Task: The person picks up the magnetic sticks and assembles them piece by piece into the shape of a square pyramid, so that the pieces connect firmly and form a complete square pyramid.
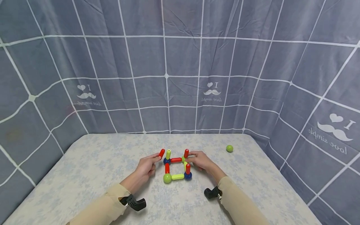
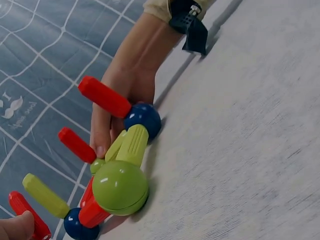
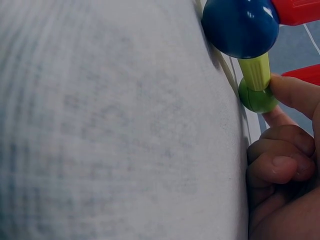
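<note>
A square frame of plastic rods and balls lies on the table. My left hand point(image 1: 145, 168) pinches a loose red rod point(image 1: 161, 153) just left of the far-left blue ball point(image 1: 167, 161), which bears an upright yellow-green rod point(image 1: 168, 153). At the far-right corner, the thumb and index finger of my right hand point(image 1: 202, 160) grip a green ball point(image 3: 256, 101), its other fingers curled. An upright red rod point(image 1: 186, 152) tops that ball. Another red rod point(image 2: 104, 96) rises from the near-right blue ball point(image 2: 143, 121). The near-left green ball point(image 2: 121, 187) carries no upright.
A loose green ball point(image 1: 229, 148) sits toward the back right of the table point(image 1: 112, 153). Grey checked curtains point(image 1: 180, 93) hang behind the table and along both sides. Black wrist cameras point(image 1: 136, 203) stick out from both sleeves close to the tabletop.
</note>
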### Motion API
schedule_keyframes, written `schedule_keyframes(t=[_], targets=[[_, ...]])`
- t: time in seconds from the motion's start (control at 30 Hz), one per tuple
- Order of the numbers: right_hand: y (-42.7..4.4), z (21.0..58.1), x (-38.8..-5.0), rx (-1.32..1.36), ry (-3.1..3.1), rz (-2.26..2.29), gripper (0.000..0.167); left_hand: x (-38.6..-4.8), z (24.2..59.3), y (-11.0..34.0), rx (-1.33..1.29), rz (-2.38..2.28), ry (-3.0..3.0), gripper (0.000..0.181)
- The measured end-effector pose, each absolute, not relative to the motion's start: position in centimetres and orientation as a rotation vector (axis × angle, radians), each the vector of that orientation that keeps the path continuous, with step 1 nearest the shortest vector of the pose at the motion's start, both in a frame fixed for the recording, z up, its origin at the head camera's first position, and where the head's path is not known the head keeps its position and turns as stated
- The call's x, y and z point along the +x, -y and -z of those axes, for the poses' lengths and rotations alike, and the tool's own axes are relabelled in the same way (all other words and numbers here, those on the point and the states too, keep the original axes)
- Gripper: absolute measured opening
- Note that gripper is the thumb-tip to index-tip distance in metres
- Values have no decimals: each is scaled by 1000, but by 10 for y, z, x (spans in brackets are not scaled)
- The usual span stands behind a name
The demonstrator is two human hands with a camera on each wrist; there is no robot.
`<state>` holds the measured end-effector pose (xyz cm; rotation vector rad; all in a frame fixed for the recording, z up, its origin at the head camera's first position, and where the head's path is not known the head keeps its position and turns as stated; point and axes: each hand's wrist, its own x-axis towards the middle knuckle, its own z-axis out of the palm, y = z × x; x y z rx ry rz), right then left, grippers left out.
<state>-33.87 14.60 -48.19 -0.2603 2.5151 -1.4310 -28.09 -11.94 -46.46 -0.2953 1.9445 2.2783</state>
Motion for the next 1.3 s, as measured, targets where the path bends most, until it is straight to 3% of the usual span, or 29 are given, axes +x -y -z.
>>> schedule_keyframes(t=[0.57,1.3], targets=[[-147,484,-341,-262,-2519,1425,42,-242,471,104,-97,-2197,-1843,51],[-148,485,-342,-284,-2562,1403,42,-236,470,94,-160,-2069,-1972,49]])
